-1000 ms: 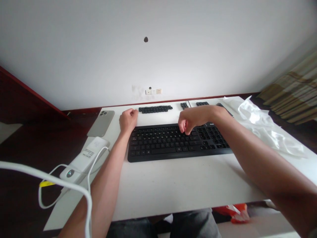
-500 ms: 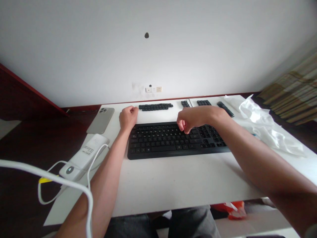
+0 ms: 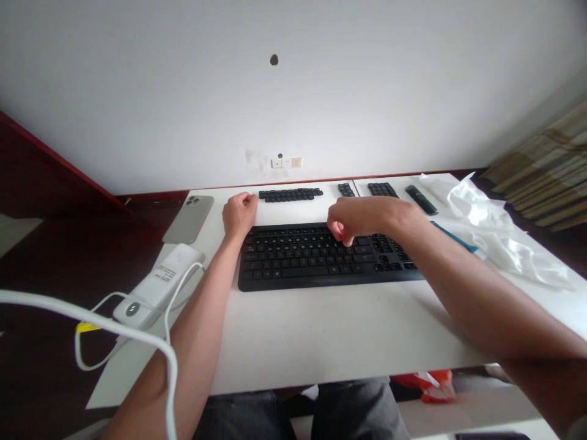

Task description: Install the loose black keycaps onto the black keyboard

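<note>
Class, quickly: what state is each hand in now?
Left hand: curled closed, nothing visible inside.
Right hand: curled over the computer keyboard; grip cannot be told.

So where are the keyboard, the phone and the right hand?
Keyboard [image 3: 306,261]: head view, on its middle keys.
Phone [image 3: 189,220]: head view, on its back.
Right hand [image 3: 356,215]: head view, on its back.

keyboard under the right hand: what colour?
The keyboard is black; it shows best in the head view, the only one here.
</note>
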